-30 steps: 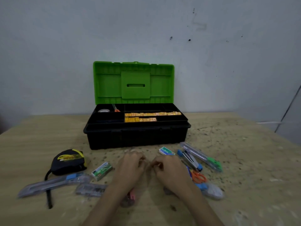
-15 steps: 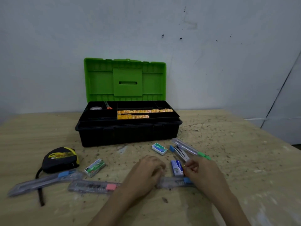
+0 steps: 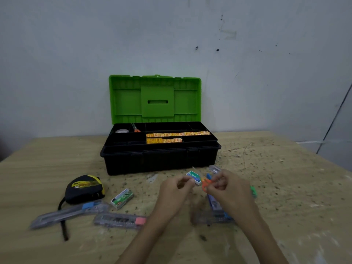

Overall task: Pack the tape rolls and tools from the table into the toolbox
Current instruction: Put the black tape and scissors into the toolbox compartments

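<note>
The toolbox (image 3: pixel 160 159) sits at the far middle of the counter (image 3: pixel 285 187), and its green lid (image 3: pixel 155 99) stands open. Inside, a tape roll (image 3: pixel 122 131) lies in the far left part. Orange-handled scissors (image 3: pixel 135 128) lie just right of it. Two rows of small yellow boxes (image 3: pixel 171 137) fill a part to the right.

Near the front of the toolbox, both hands are up over the counter, close together. The right hand (image 3: pixel 231 191) pinches small orange scissors (image 3: pixel 205 184) with its fingers. The left hand (image 3: pixel 174 193) has its fingers curled tight on something thin and pale; what it is I cannot tell.

A small green and white box (image 3: pixel 194 177) lies between the hands and the toolbox. A clear cutter with a blue end (image 3: pixel 213 218) lies under the right hand.

On the left lie a black and yellow tape measure (image 3: pixel 83 188), another small green box (image 3: pixel 122 198), a long cutter with a blue slider (image 3: pixel 70 213), and a clear cutter with a pink end (image 3: pixel 120 221).
</note>
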